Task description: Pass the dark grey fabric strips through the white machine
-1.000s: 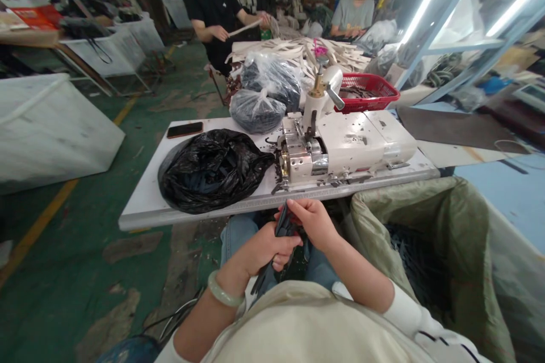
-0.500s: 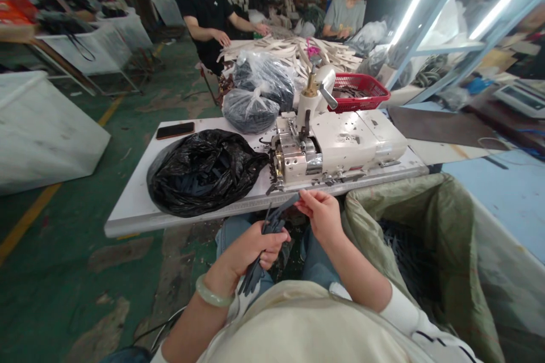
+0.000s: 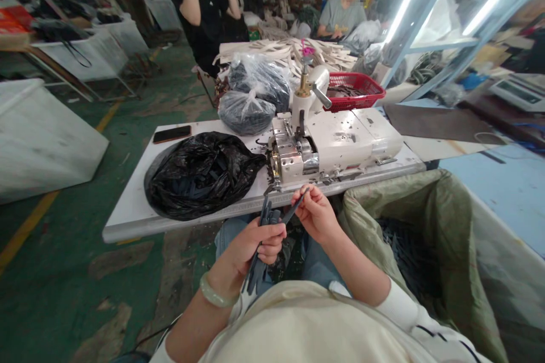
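My left hand (image 3: pixel 258 244), with a pale jade bangle (image 3: pixel 217 290) on its wrist, is shut around a bunch of dark grey strips (image 3: pixel 264 224) whose ends hang below and stick up above the fist. My right hand (image 3: pixel 314 214) pinches one thin dark strip (image 3: pixel 297 207) between thumb and fingers, close to the bunch. Both hands are over my jeans (image 3: pixel 227 241), just below the front edge of a white table (image 3: pixel 140 220). A cream-coloured industrial machine (image 3: pixel 332 144) stands on the table, beyond my hands and apart from them.
A black plastic bag (image 3: pixel 200 177) of dark strips and a phone (image 3: pixel 171 134) lie on the table, with clear bags (image 3: pixel 246 113) behind. To my right stands a green-lined sack (image 3: pixel 409 227) of dark strips. Further off are a red basket (image 3: pixel 355 91), cream strips (image 3: pixel 289 51) and several co-workers.
My right hand has swung its strip from pointing left to pointing up and right. The view has tilted slightly, and the co-worker in black has raised both hands to their head.
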Available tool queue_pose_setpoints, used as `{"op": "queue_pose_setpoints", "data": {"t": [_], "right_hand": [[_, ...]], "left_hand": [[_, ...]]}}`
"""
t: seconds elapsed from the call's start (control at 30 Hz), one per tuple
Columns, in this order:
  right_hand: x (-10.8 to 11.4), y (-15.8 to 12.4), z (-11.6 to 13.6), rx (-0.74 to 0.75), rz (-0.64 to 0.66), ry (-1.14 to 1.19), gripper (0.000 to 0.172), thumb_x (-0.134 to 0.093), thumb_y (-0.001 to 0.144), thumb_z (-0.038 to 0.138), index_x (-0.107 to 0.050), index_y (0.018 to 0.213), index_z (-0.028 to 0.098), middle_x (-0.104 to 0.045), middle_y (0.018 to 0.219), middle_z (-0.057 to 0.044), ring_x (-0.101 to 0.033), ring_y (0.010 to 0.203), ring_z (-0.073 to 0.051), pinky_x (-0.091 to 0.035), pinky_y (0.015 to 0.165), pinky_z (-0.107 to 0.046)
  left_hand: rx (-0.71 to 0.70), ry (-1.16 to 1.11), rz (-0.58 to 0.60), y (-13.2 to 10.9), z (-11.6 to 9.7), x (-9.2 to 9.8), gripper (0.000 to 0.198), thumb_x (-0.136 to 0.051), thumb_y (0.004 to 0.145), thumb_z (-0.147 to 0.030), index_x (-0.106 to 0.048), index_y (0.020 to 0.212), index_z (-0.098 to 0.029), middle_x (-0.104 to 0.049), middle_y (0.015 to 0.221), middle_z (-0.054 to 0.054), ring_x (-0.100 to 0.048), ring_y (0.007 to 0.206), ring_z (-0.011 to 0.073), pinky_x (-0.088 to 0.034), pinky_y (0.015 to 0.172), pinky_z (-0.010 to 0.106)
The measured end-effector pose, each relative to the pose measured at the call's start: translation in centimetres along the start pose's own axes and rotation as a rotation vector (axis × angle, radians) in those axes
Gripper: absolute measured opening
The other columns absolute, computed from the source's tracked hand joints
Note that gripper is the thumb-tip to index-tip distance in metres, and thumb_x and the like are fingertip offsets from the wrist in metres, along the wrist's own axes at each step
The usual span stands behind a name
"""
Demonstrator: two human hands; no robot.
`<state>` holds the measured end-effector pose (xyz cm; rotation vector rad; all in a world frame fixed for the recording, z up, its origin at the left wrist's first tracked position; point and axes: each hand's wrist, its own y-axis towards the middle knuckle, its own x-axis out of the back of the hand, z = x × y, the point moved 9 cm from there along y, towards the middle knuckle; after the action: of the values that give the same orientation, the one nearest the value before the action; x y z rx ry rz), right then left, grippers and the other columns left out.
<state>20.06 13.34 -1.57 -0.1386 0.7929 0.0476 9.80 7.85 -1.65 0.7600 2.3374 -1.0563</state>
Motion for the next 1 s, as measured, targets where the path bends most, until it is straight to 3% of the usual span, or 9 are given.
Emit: {"op": "queue_pose_setpoints", "data": {"t": [0.1, 0.2, 0.4, 0.57, 0.63, 0.7, 0.8, 0.9, 1.0], "right_hand": [[-0.9, -0.6, -1.3, -0.106, 0.096, 0.031, 0.030, -0.073, 0.076, 0.043, -0.062, 0.096, 0.023, -0.069, 0.098, -0.003, -0.065, 0.088, -0.016, -0.055, 0.074, -0.026], [-1.5, -1.0, -2.3, -0.141, 0.134, 0.050, 0.030, -0.074, 0.077, 0.039, -0.063, 0.098, 0.022, -0.070, 0.098, -0.004, -0.066, 0.090, -0.016, -0.054, 0.077, -0.028], [-1.1, -0.4, -2.6, -0.137, 0.109, 0.102, 0.022, -0.073, 0.079, 0.034, -0.065, 0.094, 0.020, -0.071, 0.097, -0.004, -0.067, 0.089, -0.017, -0.056, 0.072, -0.027], [-0.3, -0.3, -2.1, -0.126, 0.058, 0.077, 0.025, -0.074, 0.077, 0.033, -0.066, 0.094, 0.018, -0.071, 0.098, -0.007, -0.066, 0.094, -0.018, -0.055, 0.078, -0.025], [0.2, 0.0, -2.3, -0.146, 0.029, 0.063, 0.029, -0.075, 0.075, 0.036, -0.067, 0.094, 0.017, -0.071, 0.093, -0.007, -0.068, 0.088, -0.017, -0.055, 0.074, -0.025], [1.0, 0.8, -2.5, -0.178, -0.040, 0.043, 0.033, -0.078, 0.071, 0.039, -0.067, 0.090, 0.014, -0.069, 0.075, -0.004, -0.066, 0.068, -0.013, -0.055, 0.062, -0.021], [2.8, 3.3, -2.1, -0.206, -0.197, -0.043, 0.032, -0.078, 0.069, 0.039, -0.064, 0.074, 0.011, -0.050, 0.048, 0.006, -0.042, 0.037, -0.003, -0.037, 0.036, -0.012], [3.7, 6.5, -0.4, -0.189, -0.287, -0.167, 0.028, -0.074, 0.074, 0.033, -0.059, 0.066, 0.011, -0.041, 0.044, 0.008, -0.028, 0.033, -0.001, -0.019, 0.029, -0.011], [3.9, 9.1, 1.1, -0.164, -0.315, -0.226, 0.025, -0.069, 0.079, 0.026, -0.057, 0.062, 0.012, -0.041, 0.043, 0.007, -0.026, 0.032, -0.001, -0.016, 0.029, -0.012]], "left_hand": [[-0.162, 0.151, -0.174, -0.1, -1.1, 0.9, 0.028, -0.074, 0.069, -0.036, -0.057, 0.071, -0.013, -0.032, 0.042, -0.010, -0.026, 0.034, 0.0019, -0.020, 0.036, 0.016], [-0.251, 0.247, -0.274, -0.5, -1.8, 1.1, 0.028, -0.074, 0.068, -0.036, -0.056, 0.072, -0.015, -0.035, 0.041, -0.010, -0.030, 0.034, 0.0034, -0.024, 0.036, 0.017], [-0.206, 0.164, -0.227, -1.0, -1.8, 1.3, 0.023, -0.070, 0.070, -0.031, -0.060, 0.081, -0.013, -0.030, 0.042, -0.012, -0.025, 0.035, 0.0026, -0.021, 0.036, 0.016], [-0.176, 0.057, -0.202, -1.3, -1.8, 2.4, 0.022, -0.068, 0.070, -0.026, -0.060, 0.086, -0.013, -0.029, 0.046, -0.012, -0.021, 0.035, 0.0012, -0.017, 0.036, 0.015], [-0.176, 0.053, -0.209, -1.3, -2.0, 2.8, 0.022, -0.068, 0.070, -0.025, -0.061, 0.087, -0.012, -0.029, 0.047, -0.012, -0.021, 0.036, 0.0010, -0.017, 0.036, 0.014], [-0.188, 0.053, -0.222, -1.4, -2.3, 3.3, 0.021, -0.068, 0.071, -0.024, -0.062, 0.087, -0.011, -0.030, 0.047, -0.012, -0.021, 0.037, 0.0008, -0.017, 0.037, 0.014], [-0.220, 0.048, -0.255, -1.9, -2.8, 4.0, 0.020, -0.067, 0.072, -0.024, -0.063, 0.085, -0.011, -0.029, 0.047, -0.012, -0.019, 0.038, 0.0007, -0.017, 0.037, 0.014], [-0.259, 0.042, -0.290, -2.5, -3.3, 4.7, 0.019, -0.067, 0.072, -0.024, -0.064, 0.085, -0.011, -0.028, 0.047, -0.012, -0.018, 0.038, 0.0004, -0.016, 0.037, 0.013], [-0.267, 0.042, -0.304, -3.0, -3.4, 5.3, 0.020, -0.068, 0.071, -0.025, -0.064, 0.086, -0.011, -0.028, 0.048, -0.011, -0.019, 0.038, 0.0002, -0.017, 0.037, 0.013]]}}
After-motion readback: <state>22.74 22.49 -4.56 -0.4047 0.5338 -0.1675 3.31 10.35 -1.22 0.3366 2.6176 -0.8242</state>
